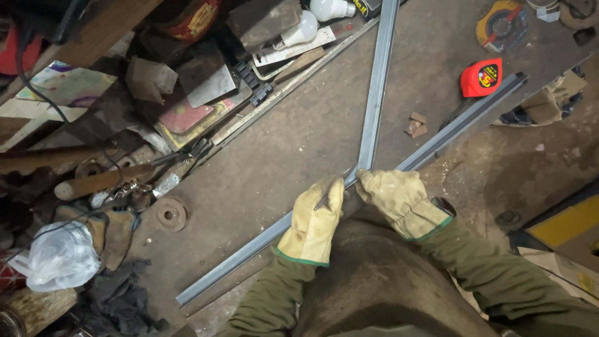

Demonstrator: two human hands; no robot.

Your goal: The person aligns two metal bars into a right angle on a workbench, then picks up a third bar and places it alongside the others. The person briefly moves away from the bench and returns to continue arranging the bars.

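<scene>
Fingers of both gloved hands, left hand (314, 219) and right hand (398, 195), are curled around a long grey steel bar (249, 248) lying diagonally across the dusty workbench (299, 137). A second bar (377, 87) meets it right by the gloves. Red tape measure (482, 77) sits nearby.

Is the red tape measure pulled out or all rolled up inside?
Rolled up inside. The red tape measure lies on the floor beside the long metal bar, and no blade sticks out of its case.
</scene>
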